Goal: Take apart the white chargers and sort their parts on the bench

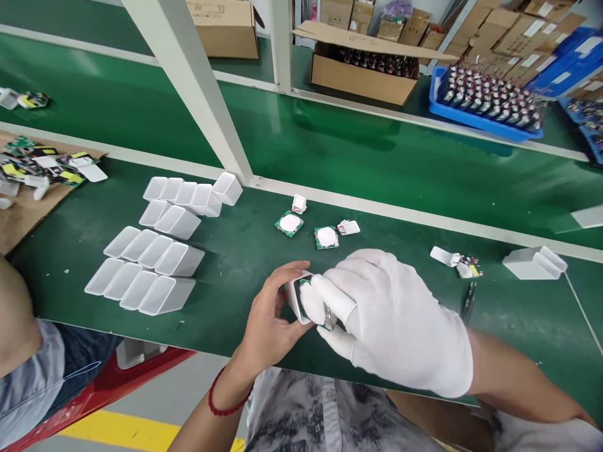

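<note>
My bare left hand [273, 317] is wrapped round a white plastic housing [293, 302], its open end turned to the right. In my white-gloved right hand [391, 317] is a green circuit board with a round white pad [313, 302], pinched between thumb and fingers at the mouth of the housing. How far the board sits inside is hidden by the glove. Just beyond my hands lie two more circuit boards, one with a white pad [289, 223] and one [326, 237] nearer, each wired to a small white piece.
Rows of white housings [174, 276] stand on the left. Tweezers [468, 301], a small assembly [466, 267] and white housings [534, 262] lie right. A post [198, 81] rises from the bench. A blue tray [485, 119] sits behind. Another person's arm [16, 307] is at left.
</note>
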Motion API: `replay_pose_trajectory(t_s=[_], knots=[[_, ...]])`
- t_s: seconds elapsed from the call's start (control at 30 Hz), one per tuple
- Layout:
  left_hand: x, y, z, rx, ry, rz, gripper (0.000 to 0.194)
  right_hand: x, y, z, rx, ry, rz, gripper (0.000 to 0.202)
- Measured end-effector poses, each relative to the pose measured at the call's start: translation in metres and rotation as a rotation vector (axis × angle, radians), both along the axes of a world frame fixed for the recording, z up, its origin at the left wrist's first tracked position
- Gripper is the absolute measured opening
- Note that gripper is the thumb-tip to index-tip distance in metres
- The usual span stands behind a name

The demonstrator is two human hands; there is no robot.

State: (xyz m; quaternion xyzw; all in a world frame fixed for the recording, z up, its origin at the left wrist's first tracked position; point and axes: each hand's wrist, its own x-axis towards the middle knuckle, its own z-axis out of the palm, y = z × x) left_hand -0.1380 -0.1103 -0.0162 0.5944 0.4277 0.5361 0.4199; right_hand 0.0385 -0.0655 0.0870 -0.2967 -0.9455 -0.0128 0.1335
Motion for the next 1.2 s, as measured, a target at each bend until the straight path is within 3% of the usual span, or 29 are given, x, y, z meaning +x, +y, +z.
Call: replay_pose_trajectory(t_s=[0.47, 0.73, 0.93, 1.2], knots=[[-0.0024, -0.0041, -0.0044, -0.021, 0.041, 0.003, 0.053, -0.0050, -0.0053, 0.0008, 0.034, -0.043, -0.019, 0.009], [-0.0017, -0.0055, -0.0046, -0.061, -0.017, -0.002, 0.056, -0.0049, -0.0049, -0.0003, -0.008, -0.044, -0.011, 0.010], [-0.0011, -0.0060, -0.0069, -0.087, -0.012, -0.014, 0.057, -0.0025, -0.0005, 0.0009, -0.129, -0.023, -0.025, 0.004], [-0.0021, -0.0057, -0.0042, -0.082, 0.028, -0.016, 0.058, -0.0018, -0.0021, -0.0036, -0.093, 0.003, -0.006, 0.006]])
